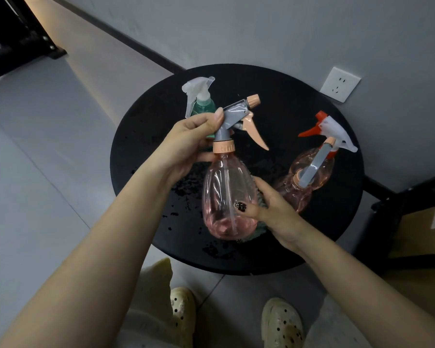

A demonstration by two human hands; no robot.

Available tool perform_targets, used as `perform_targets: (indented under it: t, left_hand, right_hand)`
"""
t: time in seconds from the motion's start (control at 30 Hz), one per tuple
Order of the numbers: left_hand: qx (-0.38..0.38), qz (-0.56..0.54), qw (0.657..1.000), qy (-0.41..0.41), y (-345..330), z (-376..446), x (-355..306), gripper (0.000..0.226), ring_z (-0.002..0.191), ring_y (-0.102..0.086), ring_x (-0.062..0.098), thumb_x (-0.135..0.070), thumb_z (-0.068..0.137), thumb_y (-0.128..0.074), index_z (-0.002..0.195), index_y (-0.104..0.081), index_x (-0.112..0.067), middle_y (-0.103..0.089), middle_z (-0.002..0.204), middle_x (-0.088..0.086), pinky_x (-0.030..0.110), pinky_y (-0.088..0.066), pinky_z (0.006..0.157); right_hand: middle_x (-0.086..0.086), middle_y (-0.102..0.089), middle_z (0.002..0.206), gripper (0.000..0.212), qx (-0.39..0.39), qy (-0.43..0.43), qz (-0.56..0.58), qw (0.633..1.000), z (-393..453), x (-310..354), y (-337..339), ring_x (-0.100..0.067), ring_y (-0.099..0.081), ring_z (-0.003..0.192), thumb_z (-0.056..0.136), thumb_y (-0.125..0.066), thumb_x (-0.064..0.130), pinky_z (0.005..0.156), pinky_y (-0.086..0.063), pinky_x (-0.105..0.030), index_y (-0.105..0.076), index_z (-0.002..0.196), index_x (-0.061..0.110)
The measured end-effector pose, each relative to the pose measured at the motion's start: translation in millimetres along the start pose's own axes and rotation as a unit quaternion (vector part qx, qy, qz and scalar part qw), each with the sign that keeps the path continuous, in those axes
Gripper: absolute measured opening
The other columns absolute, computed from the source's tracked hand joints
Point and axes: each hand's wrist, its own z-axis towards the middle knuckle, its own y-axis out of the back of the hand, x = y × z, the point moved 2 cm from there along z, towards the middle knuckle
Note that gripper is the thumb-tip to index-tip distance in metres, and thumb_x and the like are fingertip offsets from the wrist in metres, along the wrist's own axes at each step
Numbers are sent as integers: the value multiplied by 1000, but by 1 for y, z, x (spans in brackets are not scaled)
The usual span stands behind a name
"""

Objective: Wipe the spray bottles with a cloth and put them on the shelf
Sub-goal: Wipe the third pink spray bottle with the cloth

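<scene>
Head view: the pink spray bottle (pixel 227 197) sits at frame centre, held over the round black table (pixel 146 116), its long axis near vertical in the picture — nozzle up. The left hand (pixel 186 144) is clamped on its grey neck; the right hand (pixel 266 204) presses a cloth (pixel 258 228), mostly hidden, against the lower body. The right hand is nearer the unwiped belly. Two more bottles (pixel 309 172) stand right of centre and a green one (pixel 201 101) upper left.
</scene>
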Motion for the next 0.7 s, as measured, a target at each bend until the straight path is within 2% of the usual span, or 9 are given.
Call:
perform_targets:
  t: [0.1,0.17,0.3,0.4,0.47,0.53,0.6,0.67,0.7]
  left_hand:
    - [-15,-30,999,2,-3,-2,-4,15,52,-60,3,-25,83,-60,91,-61,-13,-65,71,-4,17,-49,48]
    - [-32,-17,999,17,-4,-4,-4,22,60,-65,5,-23,79,-67,96,-61,-11,-67,75,-3,19,-52,55]
    - [-88,141,986,29,-5,-10,1,40,76,-68,13,-38,74,-74,98,-66,-6,-71,89,7,29,-57,68]
    - [-124,176,976,30,-9,-13,3,41,73,-66,13,-43,69,-77,92,-67,-10,-71,88,8,37,-56,76]
    - [-141,189,972,16,-11,-13,3,34,75,-70,19,-42,68,-78,84,-66,-14,-71,86,7,41,-58,75]
    - [-158,180,971,4,-12,-14,3,32,79,-70,24,-38,71,-78,82,-65,-11,-71,88,12,43,-59,73]
    - [-156,146,977,7,-9,-14,1,23,73,-69,20,-32,76,-73,83,-66,-11,-70,89,14,37,-59,67]
    - [-134,93,986,22,-3,-13,0,11,66,-66,12,-24,83,-67,85,-66,-14,-69,82,6,29,-58,57]
    - [-123,76,989,32,0,-12,1,7,62,-65,10,-21,85,-63,86,-66,-15,-68,78,2,27,-55,54]
  right_hand:
    - [15,-69,106,69,-14,13,22,1000,2,-2,-2,-3,-63,102,54,-73,42,77,-50,-16,-52,119,32]
    - [13,-69,106,67,-31,14,41,999,3,-3,-2,-4,-64,101,53,-73,43,75,-51,-17,-54,116,32]
    - [12,-69,106,68,-68,20,33,997,3,-2,-2,-1,-63,99,57,-77,39,74,-51,-15,-53,120,30]
    - [13,-66,107,65,-121,31,-2,992,3,0,-4,3,-63,96,66,-80,30,77,-48,-15,-50,123,30]
    - [11,-61,117,76,-171,47,-79,981,4,0,-7,-1,-60,105,63,-83,37,88,-46,-24,-44,128,29]
    - [8,-53,128,96,-205,69,-151,964,3,-1,-9,-8,-53,117,54,-77,55,97,-44,-29,-37,136,26]
    - [8,-48,132,96,-214,98,-178,955,0,2,-10,-4,-48,120,58,-74,63,98,-40,-20,-37,137,26]
    - [16,-44,129,73,-206,149,-196,947,-6,11,-10,6,-44,118,71,-64,62,93,-36,-6,-37,133,33]
    - [20,-42,129,65,-200,179,-214,939,-8,14,-10,10,-42,119,79,-60,57,94,-34,-3,-34,134,34]
